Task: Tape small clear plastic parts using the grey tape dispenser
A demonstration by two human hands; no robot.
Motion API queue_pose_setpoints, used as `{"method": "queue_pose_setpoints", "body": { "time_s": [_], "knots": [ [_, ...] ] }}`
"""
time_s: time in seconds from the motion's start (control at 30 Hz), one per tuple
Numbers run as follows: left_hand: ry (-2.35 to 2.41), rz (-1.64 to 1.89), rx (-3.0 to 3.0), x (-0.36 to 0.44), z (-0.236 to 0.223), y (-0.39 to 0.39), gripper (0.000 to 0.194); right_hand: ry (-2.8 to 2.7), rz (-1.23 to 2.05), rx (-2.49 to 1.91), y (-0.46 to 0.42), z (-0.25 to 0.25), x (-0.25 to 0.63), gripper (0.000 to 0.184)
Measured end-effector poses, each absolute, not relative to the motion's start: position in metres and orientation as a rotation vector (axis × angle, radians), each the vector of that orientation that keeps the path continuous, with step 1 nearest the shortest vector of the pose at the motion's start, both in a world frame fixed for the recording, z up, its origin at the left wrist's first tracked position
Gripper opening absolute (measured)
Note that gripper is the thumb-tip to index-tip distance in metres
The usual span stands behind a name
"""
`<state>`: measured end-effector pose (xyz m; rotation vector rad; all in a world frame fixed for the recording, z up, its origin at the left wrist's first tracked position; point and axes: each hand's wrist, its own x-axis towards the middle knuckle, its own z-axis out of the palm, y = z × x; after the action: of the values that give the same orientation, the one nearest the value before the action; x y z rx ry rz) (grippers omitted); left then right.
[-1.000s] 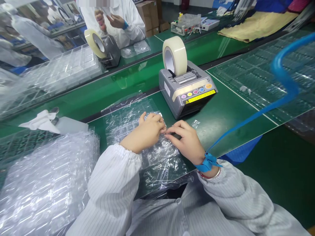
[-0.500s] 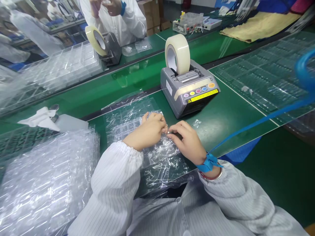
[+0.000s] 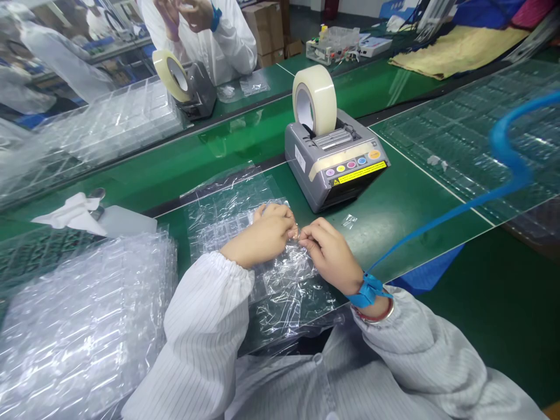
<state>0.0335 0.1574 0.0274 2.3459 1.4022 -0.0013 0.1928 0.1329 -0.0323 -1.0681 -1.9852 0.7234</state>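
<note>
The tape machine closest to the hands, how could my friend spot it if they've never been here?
On the green table, look just beyond the right hand. There stands a grey tape dispenser with a thick, pale roll upright in its top. The farther dispenser is grey too, but only this one shows a row of coloured buttons above a yellow label.
</note>
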Motion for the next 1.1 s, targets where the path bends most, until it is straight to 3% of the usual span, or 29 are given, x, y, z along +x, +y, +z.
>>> {"method": "queue_pose_setpoints", "body": {
  "time_s": [0.13, 0.33, 0.63, 0.83, 1.1],
  "knots": [
    [1.386, 0.002, 2.321, 0.0325, 0.0288, 0.1574, 0.021, -1.967, 0.654, -1.047, 0.1337, -0.0325, 0.1943, 0.010],
    [1.362, -0.004, 2.296, 0.0312, 0.0280, 0.1580, 0.021, -2.086, 0.466, -1.060, 0.1364, -0.0380, 0.1936, 0.015],
    [1.401, -0.009, 2.262, 0.0352, 0.0305, 0.1582, 0.020, -2.160, 0.511, -1.089, 0.1336, -0.0385, 0.1919, 0.020],
    [1.393, 0.047, 2.198, 0.0352, 0.0369, 0.1578, 0.021, -1.890, 0.661, -1.074, 0.1314, -0.0346, 0.1955, 0.009],
    [1.432, 0.093, 2.182, 0.0347, 0.0331, 0.1543, 0.017, -1.924, 0.552, -0.972, 0.1313, -0.0370, 0.1938, 0.013]
  ]
}}
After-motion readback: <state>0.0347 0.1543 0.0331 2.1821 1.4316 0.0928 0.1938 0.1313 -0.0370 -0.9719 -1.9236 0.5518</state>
